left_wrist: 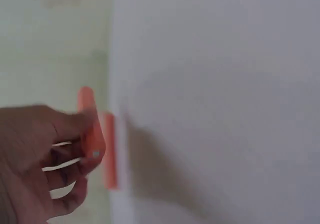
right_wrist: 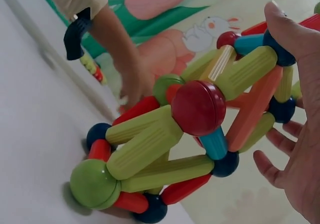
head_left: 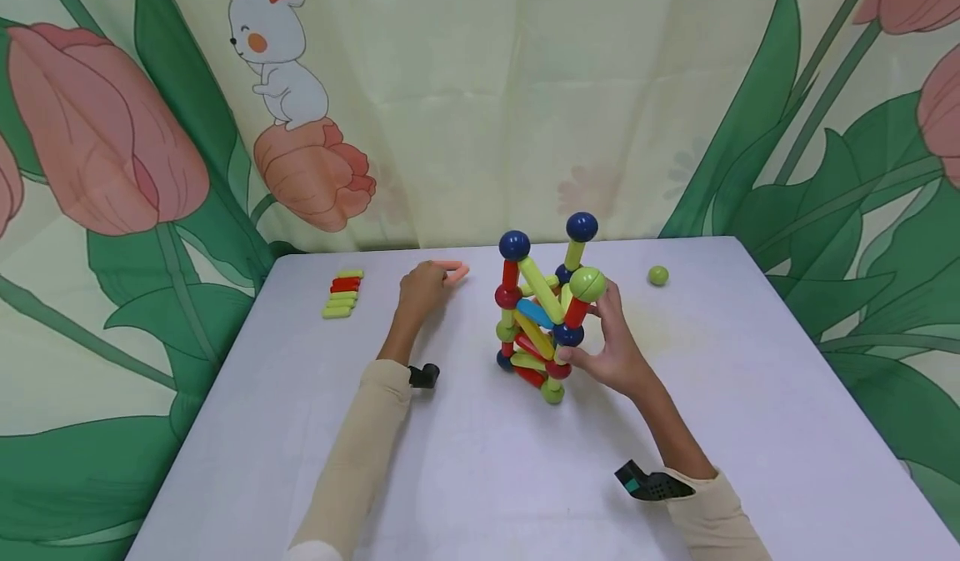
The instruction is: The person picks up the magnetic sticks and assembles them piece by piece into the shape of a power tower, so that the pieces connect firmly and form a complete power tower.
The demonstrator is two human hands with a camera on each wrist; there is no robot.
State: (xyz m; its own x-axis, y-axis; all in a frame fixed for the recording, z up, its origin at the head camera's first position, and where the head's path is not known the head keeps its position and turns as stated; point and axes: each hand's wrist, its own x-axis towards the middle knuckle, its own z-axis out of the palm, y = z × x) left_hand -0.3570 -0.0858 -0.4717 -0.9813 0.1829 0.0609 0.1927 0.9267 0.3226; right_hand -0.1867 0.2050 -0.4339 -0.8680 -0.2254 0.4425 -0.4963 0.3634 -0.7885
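In the left wrist view my left hand [left_wrist: 30, 149] pinches an orange building stick [left_wrist: 92, 134] between thumb and fingers. Beside it, a second orange stick [left_wrist: 110, 151] lies near the table's far edge. My right hand [head_left: 618, 348] holds the right side of a tall ball-and-stick structure [head_left: 542, 290], its thumb low in front and its fingers partly hidden behind. Seen from the right wrist, the thumb lies against a dark blue ball [right_wrist: 280, 49] of the structure. Green, red, yellow, blue and orange sticks join its balls, among them a large red ball [right_wrist: 198, 108].
Several short green and red sticks [head_left: 342, 294] lie in a column on the white table [head_left: 480, 478], at the back left. A loose green ball [head_left: 657, 275] sits at the back right. Behind the far edge hangs a printed curtain [head_left: 465, 111].
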